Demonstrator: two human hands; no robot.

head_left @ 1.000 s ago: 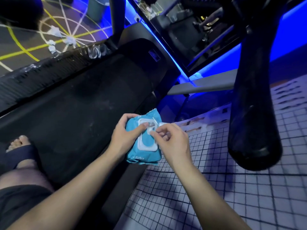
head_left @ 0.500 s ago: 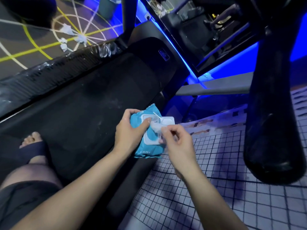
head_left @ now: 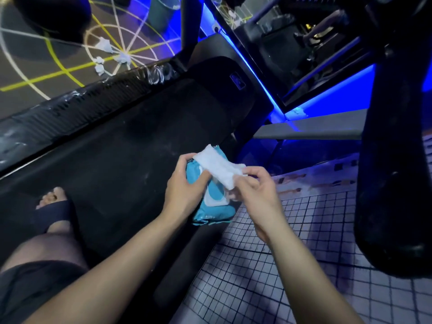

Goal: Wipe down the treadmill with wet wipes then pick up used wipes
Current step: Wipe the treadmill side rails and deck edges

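Drawing a fresh wet wipe from the blue pack is the step in hand. The left hand curls around the pack above the treadmill belt; the right hand pinches the wipe. Next, I think, the wipe must come free and go to the belt.

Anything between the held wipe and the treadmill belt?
Nothing visible. The wet wipe, pinched by the right hand over the wipe pack in the left hand, has bare treadmill belt beside it; a sandalled foot stands farther off.
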